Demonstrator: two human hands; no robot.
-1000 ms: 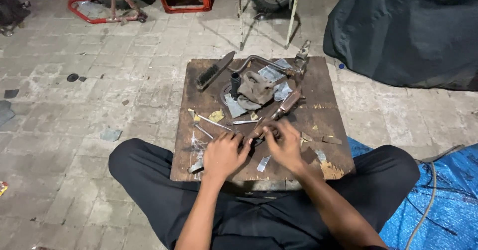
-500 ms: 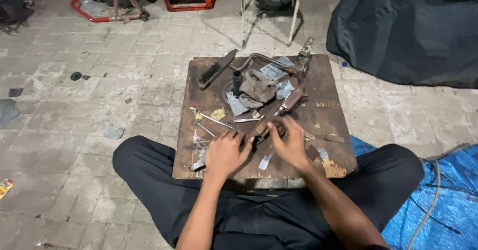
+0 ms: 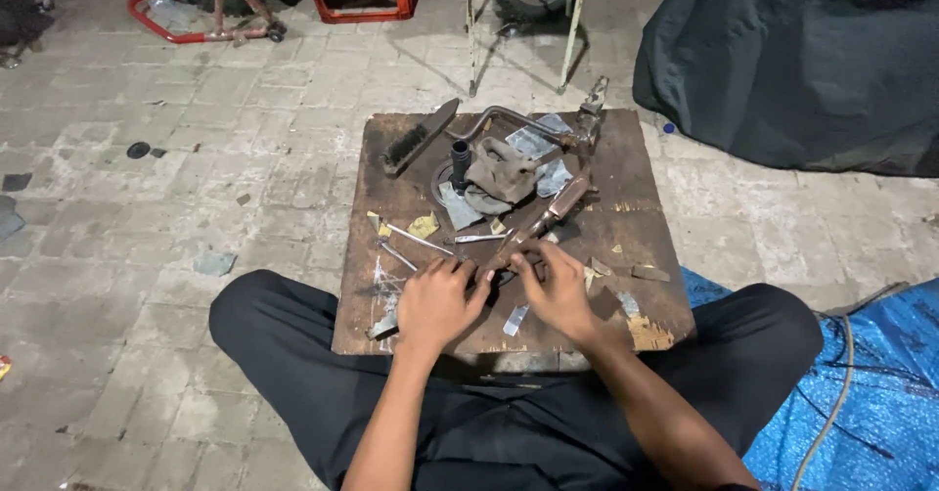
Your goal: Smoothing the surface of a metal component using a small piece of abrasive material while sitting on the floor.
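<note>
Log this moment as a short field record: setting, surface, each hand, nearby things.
setting: person seated cross-legged on a paved brick floor
surface: wooden board across the lap
left hand: on the board, fingers at a small dark workpiece, grip unclear
right hand: fingertips at the same piece
nearby: wire brush, rag, metal scraps, hammer

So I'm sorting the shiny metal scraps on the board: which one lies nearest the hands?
The small silvery strip on the board, in the gap just below the left hand and right hand. The other sheets lie farther up, around the rag.
</note>
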